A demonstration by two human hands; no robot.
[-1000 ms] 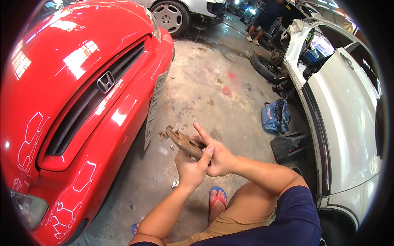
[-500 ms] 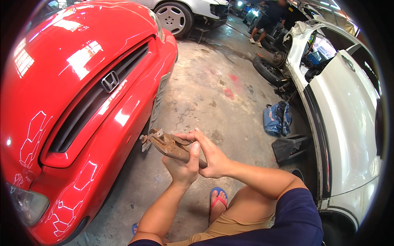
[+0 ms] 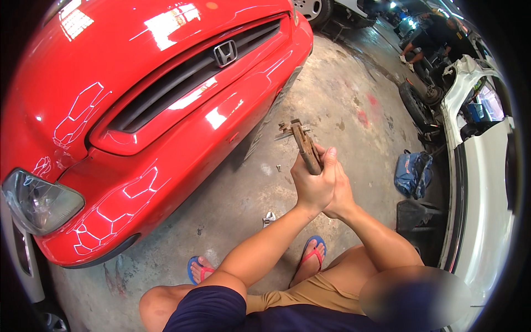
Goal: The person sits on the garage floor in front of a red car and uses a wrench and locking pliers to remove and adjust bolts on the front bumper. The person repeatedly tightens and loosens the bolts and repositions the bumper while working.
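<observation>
In front of me I hold what look like rusty brown locking pliers (image 3: 305, 145), jaw end pointing up and away. A small metal piece with a bolt (image 3: 284, 130) shows beside the jaws. My left hand (image 3: 313, 185) is closed around the handle end. Pressed against it from the right, my right hand (image 3: 342, 193) is also closed; its fingers are partly hidden, both hands sharing the grip. On the floor below lie an adjustable wrench (image 3: 269, 218) and a small loose bolt (image 3: 279, 168).
A red car's front bumper (image 3: 232, 141) fills the left. On the right stand a partly stripped white car (image 3: 484, 193), a blue bag (image 3: 413, 174) and a black plastic part (image 3: 418, 217). Farther back are a wheel (image 3: 415, 105) and another person (image 3: 434, 41).
My hands and the pliers have swung so that the jaws point more directly away from me. The view has shifted left and down, showing the wrench, the loose bolt and both my feet.
</observation>
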